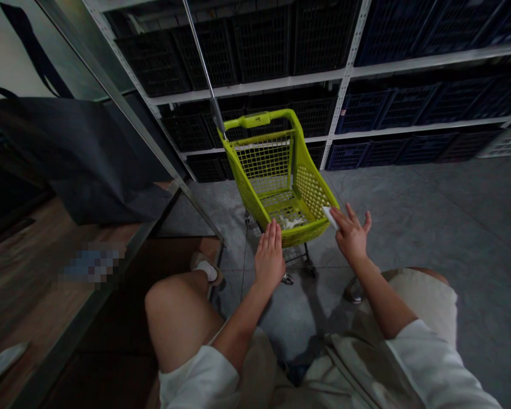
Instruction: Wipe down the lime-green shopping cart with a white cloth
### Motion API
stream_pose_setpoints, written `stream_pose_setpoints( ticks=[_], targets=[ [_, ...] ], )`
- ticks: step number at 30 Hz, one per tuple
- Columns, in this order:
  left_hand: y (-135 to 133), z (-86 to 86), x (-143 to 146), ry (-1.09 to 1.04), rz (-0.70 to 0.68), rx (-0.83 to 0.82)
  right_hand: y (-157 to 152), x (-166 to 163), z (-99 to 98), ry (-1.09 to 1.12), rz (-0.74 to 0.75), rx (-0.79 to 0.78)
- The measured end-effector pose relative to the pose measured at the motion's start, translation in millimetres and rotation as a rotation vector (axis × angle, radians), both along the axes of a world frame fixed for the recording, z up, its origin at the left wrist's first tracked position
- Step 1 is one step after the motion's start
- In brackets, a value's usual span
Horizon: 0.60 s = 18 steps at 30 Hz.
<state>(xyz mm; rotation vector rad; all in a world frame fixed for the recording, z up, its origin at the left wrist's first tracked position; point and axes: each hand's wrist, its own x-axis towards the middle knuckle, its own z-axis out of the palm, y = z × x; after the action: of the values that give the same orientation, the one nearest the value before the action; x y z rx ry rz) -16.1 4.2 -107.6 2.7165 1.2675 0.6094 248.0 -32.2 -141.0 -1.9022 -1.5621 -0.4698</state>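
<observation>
A small lime-green shopping cart (315, 190) with a mesh basket stands on the floor before me, its handle on the far side. My left hand (271, 255) is at the near left corner of the basket rim, fingers stretched out and side by side, holding nothing visible. Between the thumb and fingers of my right hand (351, 234) is a small white tissue (330, 217), against the near right corner of the rim. Its other fingers are spread. Some pale scraps (292, 221) lie on the basket's floor; what they are I cannot make out.
Behind the cart, white metal shelving (343, 96) carries rows of dark plastic crates (262, 42). A thin metal pole (201, 54) rises from the cart's handle side. To the left is a metal-edged wooden table (59, 244) with a dark bag (97, 153). Grey floor (413, 221) extends right.
</observation>
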Motion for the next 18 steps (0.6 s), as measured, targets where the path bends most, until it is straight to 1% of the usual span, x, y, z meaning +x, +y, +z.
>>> stream_pose_setpoints(
  ticks=[1, 3, 6, 8, 9, 11, 12, 14, 15, 17, 18],
  targets=[
    [-0.3, -0.9, 0.9, -0.006, 0.001, -0.004, 2.0, -11.8, 0.3, 0.033, -0.016, 0.007],
    [-0.5, -3.2, 2.4, -0.023, 0.001, -0.007, 6.3, -51.3, 2.6, 0.087, 0.013, 0.016],
    [0.0, -7.0, 2.6, -0.059, -0.010, 0.002, 10.3, -118.9, 9.3, 0.101, 0.223, -0.026],
    [0.5, -8.1, 1.3, -0.070, -0.006, 0.010, 9.8, -144.8, 13.8, 0.100, 0.293, -0.044],
    [0.6, -7.8, 0.3, -0.068, -0.002, 0.012, 8.5, -148.2, 15.4, 0.087, 0.312, -0.057],
    [0.7, -5.9, -2.0, -0.052, -0.001, 0.014, 4.3, -135.8, 16.2, 0.035, 0.333, -0.085],
    [0.7, -4.4, -3.0, -0.043, -0.004, 0.013, 1.8, -121.5, 15.2, 0.001, 0.339, -0.099],
    [0.6, -1.6, -4.2, -0.026, -0.010, 0.008, -3.3, -82.7, 11.4, -0.052, 0.315, -0.105],
    [0.6, -0.6, -4.4, -0.020, -0.010, 0.006, -5.5, -61.1, 9.1, -0.066, 0.283, -0.098],
    [0.5, 0.7, -4.0, -0.015, -0.007, -0.001, -8.5, -21.8, 5.0, -0.060, 0.156, -0.059],
    [0.4, 0.9, -3.4, -0.016, -0.006, -0.005, -9.1, -7.1, 3.7, -0.049, 0.095, -0.044]
  ],
)
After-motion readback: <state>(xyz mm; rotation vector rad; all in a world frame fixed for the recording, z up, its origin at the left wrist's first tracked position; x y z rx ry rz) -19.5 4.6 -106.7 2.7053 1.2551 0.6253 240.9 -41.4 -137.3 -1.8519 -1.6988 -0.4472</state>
